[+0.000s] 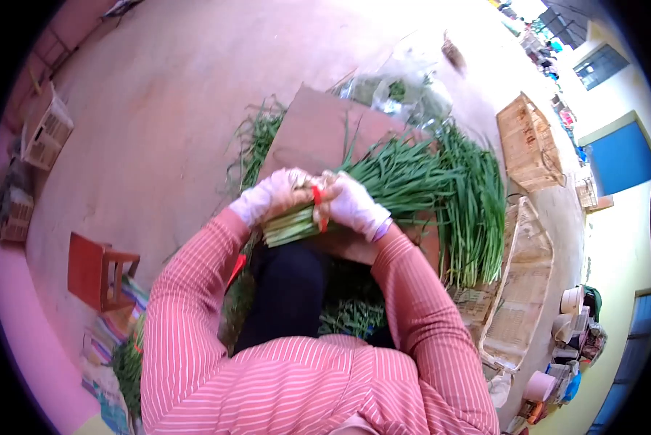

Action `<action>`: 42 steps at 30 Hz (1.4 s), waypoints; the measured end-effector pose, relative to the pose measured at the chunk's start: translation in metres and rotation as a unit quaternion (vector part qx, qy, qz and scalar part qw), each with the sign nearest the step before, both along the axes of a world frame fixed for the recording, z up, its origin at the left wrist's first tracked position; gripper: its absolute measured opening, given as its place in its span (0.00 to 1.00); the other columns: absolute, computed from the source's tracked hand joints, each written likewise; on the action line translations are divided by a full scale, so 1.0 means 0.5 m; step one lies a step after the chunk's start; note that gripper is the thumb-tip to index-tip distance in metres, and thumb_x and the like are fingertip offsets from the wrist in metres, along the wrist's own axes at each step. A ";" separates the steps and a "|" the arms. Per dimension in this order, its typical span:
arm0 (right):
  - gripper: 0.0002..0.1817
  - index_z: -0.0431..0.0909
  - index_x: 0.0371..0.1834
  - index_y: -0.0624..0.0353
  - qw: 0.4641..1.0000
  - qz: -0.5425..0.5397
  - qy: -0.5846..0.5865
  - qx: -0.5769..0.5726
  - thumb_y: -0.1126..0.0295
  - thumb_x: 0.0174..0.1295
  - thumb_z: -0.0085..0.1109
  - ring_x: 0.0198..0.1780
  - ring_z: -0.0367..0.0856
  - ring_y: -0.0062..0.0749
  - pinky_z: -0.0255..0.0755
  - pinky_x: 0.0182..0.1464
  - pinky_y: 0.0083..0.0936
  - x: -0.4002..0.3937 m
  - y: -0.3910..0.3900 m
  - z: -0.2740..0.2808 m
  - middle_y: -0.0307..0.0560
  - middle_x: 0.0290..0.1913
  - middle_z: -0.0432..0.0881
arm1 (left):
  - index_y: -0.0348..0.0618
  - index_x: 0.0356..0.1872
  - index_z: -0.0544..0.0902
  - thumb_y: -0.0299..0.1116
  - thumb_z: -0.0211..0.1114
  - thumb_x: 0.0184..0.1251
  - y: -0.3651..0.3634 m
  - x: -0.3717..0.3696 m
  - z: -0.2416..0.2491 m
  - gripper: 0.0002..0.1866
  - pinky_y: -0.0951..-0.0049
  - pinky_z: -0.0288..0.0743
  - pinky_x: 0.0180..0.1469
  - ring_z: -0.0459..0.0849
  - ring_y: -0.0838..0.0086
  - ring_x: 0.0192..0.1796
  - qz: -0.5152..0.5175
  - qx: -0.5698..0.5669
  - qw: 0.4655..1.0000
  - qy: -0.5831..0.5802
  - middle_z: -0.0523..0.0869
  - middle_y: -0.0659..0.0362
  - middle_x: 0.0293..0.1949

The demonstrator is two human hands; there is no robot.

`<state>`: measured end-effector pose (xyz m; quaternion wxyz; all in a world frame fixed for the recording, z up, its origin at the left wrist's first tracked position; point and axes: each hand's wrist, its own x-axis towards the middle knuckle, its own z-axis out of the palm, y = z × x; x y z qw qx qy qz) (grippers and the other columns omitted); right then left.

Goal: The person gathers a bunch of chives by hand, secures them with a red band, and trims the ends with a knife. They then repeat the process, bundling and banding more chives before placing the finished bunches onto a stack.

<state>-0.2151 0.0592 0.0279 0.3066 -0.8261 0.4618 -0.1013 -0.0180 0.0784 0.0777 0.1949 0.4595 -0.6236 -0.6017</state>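
Note:
A bunch of garlic chives (390, 174) lies across the board (318, 119) in front of me, pale stem ends to the left, long green leaves to the right. Around its stems runs a red tie (317, 206). My left hand (273, 194), in a pale glove, is closed at the stem end, its fingertips by the tie. My right hand (353, 206), gloved too, pinches the tie from the other side. The two hands almost touch; the fingers partly hide what each one grips. More loose chives (478, 210) hang over the board's right edge.
Loose greens (261, 138) lie left of the board, and a clear plastic bag (405, 94) is behind it. Wicker baskets (528, 141) stand to the right. A small reddish stool (93, 270) is on the left. More greens lie under the board by my legs.

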 end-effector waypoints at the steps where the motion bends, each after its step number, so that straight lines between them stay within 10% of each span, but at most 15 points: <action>1: 0.16 0.88 0.41 0.49 1.000 0.019 -0.012 -0.017 0.65 0.47 0.66 0.62 0.74 0.45 0.61 0.68 0.33 -0.006 0.000 0.002 0.47 0.51 0.84 | 0.41 0.34 0.86 0.43 0.68 0.65 -0.007 -0.001 -0.002 0.14 0.75 0.74 0.38 0.79 0.83 0.34 -0.016 -0.018 0.999 -0.026 0.85 0.64 0.29; 6: 0.23 0.83 0.54 0.43 0.996 0.039 -0.032 -0.069 0.53 0.54 0.66 0.61 0.76 0.40 0.59 0.68 0.35 0.000 0.000 -0.009 0.44 0.49 0.85 | 0.38 0.42 0.84 0.38 0.75 0.57 -0.008 0.005 -0.027 0.17 0.74 0.72 0.52 0.80 0.79 0.46 -0.021 -0.029 0.998 0.046 0.86 0.61 0.40; 11: 0.18 0.85 0.27 0.58 0.991 0.014 -0.031 -0.127 0.52 0.55 0.63 0.49 0.81 0.42 0.67 0.60 0.30 0.007 -0.012 -0.043 0.50 0.35 0.86 | 0.40 0.33 0.86 0.29 0.75 0.53 -0.025 -0.011 -0.115 0.08 0.74 0.76 0.42 0.82 0.78 0.35 0.081 -0.081 0.993 -0.010 0.87 0.62 0.31; 14: 0.13 0.86 0.39 0.50 0.996 0.025 0.069 -0.057 0.55 0.60 0.60 0.62 0.76 0.39 0.60 0.68 0.32 -0.002 -0.017 -0.048 0.44 0.44 0.87 | 0.40 0.31 0.86 0.29 0.75 0.53 -0.025 -0.017 -0.101 0.07 0.73 0.77 0.41 0.83 0.77 0.34 0.095 -0.040 0.995 -0.017 0.87 0.62 0.29; 20: 0.11 0.87 0.30 0.51 0.994 -0.018 -0.008 -0.111 0.58 0.55 0.61 0.55 0.80 0.40 0.65 0.65 0.33 0.015 0.003 0.018 0.44 0.44 0.87 | 0.38 0.31 0.87 0.29 0.75 0.56 -0.058 0.001 -0.144 0.07 0.73 0.76 0.38 0.81 0.80 0.32 0.098 -0.033 0.994 -0.024 0.87 0.62 0.29; 26: 0.11 0.89 0.30 0.42 0.978 -0.133 -0.011 -0.163 0.53 0.52 0.61 0.47 0.84 0.41 0.76 0.52 0.36 -0.014 -0.019 0.069 0.48 0.39 0.87 | 0.41 0.35 0.87 0.37 0.69 0.65 -0.087 0.030 -0.169 0.10 0.72 0.80 0.38 0.84 0.76 0.33 0.166 0.151 0.947 0.230 0.88 0.60 0.33; 28: 0.09 0.89 0.35 0.40 0.946 0.059 -0.034 -0.317 0.60 0.59 0.58 0.49 0.83 0.43 0.76 0.53 0.34 -0.064 -0.035 0.057 0.47 0.42 0.87 | 0.42 0.38 0.86 0.40 0.64 0.70 -0.096 0.040 -0.193 0.12 0.69 0.82 0.40 0.86 0.73 0.35 0.182 0.159 0.932 0.270 0.88 0.59 0.35; 30: 0.11 0.88 0.44 0.46 0.978 -0.098 -0.126 -0.131 0.69 0.64 0.58 0.49 0.84 0.36 0.76 0.54 0.27 -0.077 0.020 0.126 0.43 0.45 0.87 | 0.43 0.38 0.83 0.44 0.60 0.73 -0.087 0.033 -0.156 0.14 0.71 0.80 0.36 0.85 0.74 0.32 0.168 0.098 0.954 0.230 0.87 0.60 0.32; 32: 0.18 0.81 0.57 0.61 0.837 -0.275 -0.473 -0.011 0.74 0.63 0.63 0.48 0.81 0.19 0.75 0.52 0.19 -0.103 0.038 0.120 0.40 0.49 0.86 | 0.44 0.36 0.83 0.45 0.61 0.72 -0.094 0.026 -0.176 0.14 0.74 0.80 0.35 0.84 0.76 0.32 0.197 0.147 0.932 0.268 0.87 0.60 0.31; 38: 0.18 0.79 0.55 0.63 0.904 -0.290 -0.268 0.165 0.65 0.66 0.61 0.50 0.79 0.21 0.73 0.55 0.23 -0.188 0.077 0.040 0.42 0.52 0.83 | 0.40 0.39 0.85 0.35 0.69 0.66 -0.083 -0.104 -0.150 0.09 0.70 0.81 0.37 0.84 0.74 0.32 0.322 0.128 0.920 0.181 0.87 0.60 0.32; 42: 0.24 0.77 0.54 0.61 0.828 -0.313 -0.364 0.290 0.62 0.57 0.70 0.48 0.78 0.21 0.73 0.52 0.26 -0.106 0.113 0.026 0.40 0.47 0.83 | 0.38 0.36 0.83 0.31 0.75 0.59 -0.056 -0.185 -0.112 0.10 0.75 0.78 0.38 0.82 0.78 0.33 0.254 0.005 0.965 0.063 0.85 0.61 0.30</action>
